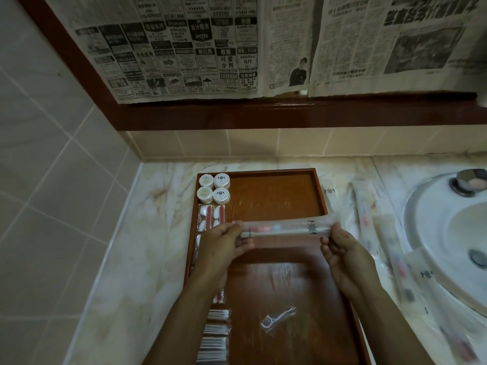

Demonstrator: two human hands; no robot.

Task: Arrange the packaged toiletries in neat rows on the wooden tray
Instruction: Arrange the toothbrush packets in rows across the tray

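A wooden tray (274, 196) lies on the marble counter. Both hands hold a clear-wrapped toothbrush packet (284, 229) level above the tray's middle. My left hand (224, 246) pinches its left end and my right hand (342, 254) pinches its right end. Along the tray's left side sit several round white jars (214, 188), red-and-white packets (210, 218) and, nearer me, wrapped cotton swabs (214, 335). A packaged floss pick (278, 318) lies loose on the tray's near part.
More clear toothbrush packets (369, 219) lie on the counter between the tray and the white sink (453, 233) at the right. A newspaper-covered mirror with a dark wooden frame (263, 114) hangs above. Tiled wall stands at the left.
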